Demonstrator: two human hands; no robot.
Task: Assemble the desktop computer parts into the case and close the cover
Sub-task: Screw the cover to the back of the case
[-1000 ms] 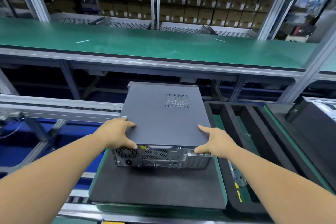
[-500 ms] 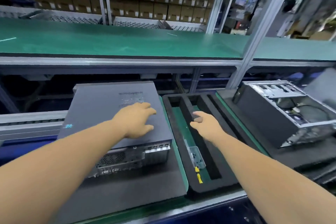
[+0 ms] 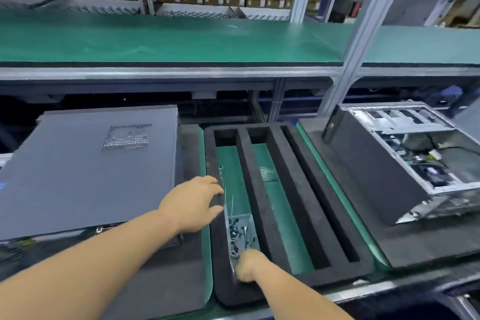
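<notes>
Two green benches [image 3: 181, 39] (boxed shelving behind); left hand [image 3: 191, 202] relaxed, right hand [image 3: 248, 265] grip unclear.

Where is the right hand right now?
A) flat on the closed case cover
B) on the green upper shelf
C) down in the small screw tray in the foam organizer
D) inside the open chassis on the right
C: the right hand reaches into the small screw tray seated in the left slot of the black foam organizer, well clear of the closed case and the open chassis.
</notes>
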